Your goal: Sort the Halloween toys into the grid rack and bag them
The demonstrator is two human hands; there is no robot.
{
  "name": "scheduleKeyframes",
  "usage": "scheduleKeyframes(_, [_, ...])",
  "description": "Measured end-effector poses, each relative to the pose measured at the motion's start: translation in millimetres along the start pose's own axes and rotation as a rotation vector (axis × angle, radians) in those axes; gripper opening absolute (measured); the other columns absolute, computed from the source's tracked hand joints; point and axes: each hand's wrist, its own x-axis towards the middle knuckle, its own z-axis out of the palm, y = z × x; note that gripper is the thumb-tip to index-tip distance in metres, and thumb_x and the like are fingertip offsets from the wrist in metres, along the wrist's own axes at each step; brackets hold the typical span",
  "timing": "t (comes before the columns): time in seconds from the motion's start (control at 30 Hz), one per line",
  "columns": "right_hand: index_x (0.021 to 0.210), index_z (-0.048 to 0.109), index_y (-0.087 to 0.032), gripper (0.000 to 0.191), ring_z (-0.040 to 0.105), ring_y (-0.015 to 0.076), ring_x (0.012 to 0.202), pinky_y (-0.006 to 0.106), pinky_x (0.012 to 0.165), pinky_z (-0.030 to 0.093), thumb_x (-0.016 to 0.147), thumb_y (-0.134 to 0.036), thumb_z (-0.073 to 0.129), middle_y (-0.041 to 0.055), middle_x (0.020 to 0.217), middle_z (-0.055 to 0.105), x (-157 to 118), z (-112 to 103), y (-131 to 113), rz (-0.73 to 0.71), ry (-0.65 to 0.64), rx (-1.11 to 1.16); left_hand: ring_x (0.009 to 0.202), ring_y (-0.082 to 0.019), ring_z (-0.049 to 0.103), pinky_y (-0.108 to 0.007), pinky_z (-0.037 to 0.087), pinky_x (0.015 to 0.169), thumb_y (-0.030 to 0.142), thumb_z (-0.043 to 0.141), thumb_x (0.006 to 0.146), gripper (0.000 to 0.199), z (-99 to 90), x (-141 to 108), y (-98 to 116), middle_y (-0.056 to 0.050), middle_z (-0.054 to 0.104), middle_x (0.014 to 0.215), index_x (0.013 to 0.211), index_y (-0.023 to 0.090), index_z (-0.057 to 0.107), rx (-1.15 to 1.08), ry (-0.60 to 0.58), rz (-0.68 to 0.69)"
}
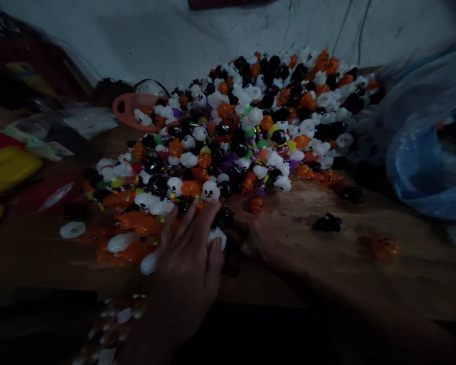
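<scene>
A large pile of small plastic pieces (243,126) in black, white, orange, green and purple covers the middle of the wooden table. My left hand (192,253) lies over the pile's front edge with its fingers spread. Beside its thumb is a white piece (217,238), and a white skull-faced piece (211,191) sits just beyond the fingertips. My right hand (253,235) is to the right, its fingers curled beside a black piece (224,218); whether it grips that piece is too dark to tell. An orange piece (257,205) rests just behind the right hand.
Loose black (327,222) and orange (383,248) pieces lie on the wooden table (289,218) at right. A blue container (414,167) wrapped in clear plastic stands at far right. An orange basket (127,110) is at back left, yellow objects (9,167) at far left. Behind is a wall.
</scene>
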Motion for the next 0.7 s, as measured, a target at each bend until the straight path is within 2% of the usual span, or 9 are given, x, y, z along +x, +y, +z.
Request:
scheduleKeyframes(0.07, [0.085,0.063,-0.017,0.008,0.062,0.0143,0.073,0.023,0.067,0.048,0.085,-0.018,0.056,0.0041,0.085,0.067,0,2,0,-0.021,0.025,-0.013,0.137,-0.021,0.035,-0.049,0.02,0.117,0.019,0.038,0.093,0.05,-2.8,-1,0,-0.007,0.049,0.14,0.142,0.015,0.032,-0.005,-0.008,0.006])
scheduleKeyframes(0.2, [0.088,0.063,-0.018,0.01,0.062,0.0152,0.074,0.025,0.068,0.049,0.084,-0.018,0.053,0.0044,0.084,0.067,0,5,7,-0.061,0.03,-0.017,0.142,-0.02,0.025,-0.049,0.018,0.117,0.022,0.035,0.094,0.05,-15.6,2,2,-0.003,0.042,0.146,0.144,0.02,0.027,-0.003,-0.105,-0.035])
scheduleKeyframes(0.33, [0.093,0.062,-0.018,0.014,0.063,0.0173,0.08,0.028,0.073,0.051,0.083,-0.018,0.052,0.0065,0.09,0.068,3,4,7,-0.074,-0.003,-0.012,0.142,-0.021,0.025,-0.052,0.019,0.116,0.027,0.036,0.094,0.048,-20.6,14,8,-0.001,0.041,0.147,0.141,0.023,0.033,-0.027,-0.083,-0.03])
scheduleKeyframes(0.4, [0.095,0.063,-0.02,0.017,0.064,0.018,0.082,0.029,0.075,0.051,0.083,-0.018,0.051,0.0062,0.093,0.069,1,0,3,-0.087,-0.021,-0.055,0.138,-0.025,0.032,-0.055,0.021,0.114,0.032,0.04,0.092,0.043,-15.1,21,10,-0.003,0.048,0.142,0.134,0.022,0.045,-0.016,-0.09,-0.016])
scheduleKeyframes(0.5, [0.1,0.064,-0.028,0.02,0.064,0.018,0.073,0.028,0.066,0.05,0.083,-0.024,0.054,0.0025,0.089,0.07,-7,-8,-4,-0.014,-0.034,-0.216,0.13,-0.03,0.044,-0.06,0.025,0.11,0.027,0.042,0.09,0.032,-0.7,25,8,-0.006,0.064,0.124,0.115,0.019,0.061,0.071,-0.077,-0.038])
scheduleKeyframes(0.6, [0.1,0.066,-0.034,0.019,0.062,0.0173,0.062,0.026,0.056,0.046,0.083,-0.031,0.059,0.0002,0.077,0.07,-9,-19,-5,0.035,-0.036,-0.333,0.125,-0.031,0.049,-0.059,0.027,0.109,0.022,0.043,0.088,0.028,13.7,25,1,-0.004,0.068,0.115,0.106,0.021,0.064,0.11,-0.03,-0.051])
scheduleKeyframes(0.7, [0.103,0.066,-0.03,0.022,0.064,0.0164,0.066,0.025,0.059,0.047,0.084,-0.026,0.055,0.0004,0.081,0.071,11,-41,-1,-0.066,-0.072,-0.258,0.124,-0.031,0.05,-0.058,0.026,0.109,0.023,0.045,0.086,0.027,23.0,22,-2,-0.002,0.07,0.111,0.104,0.022,0.065,0.131,0.087,-0.059])
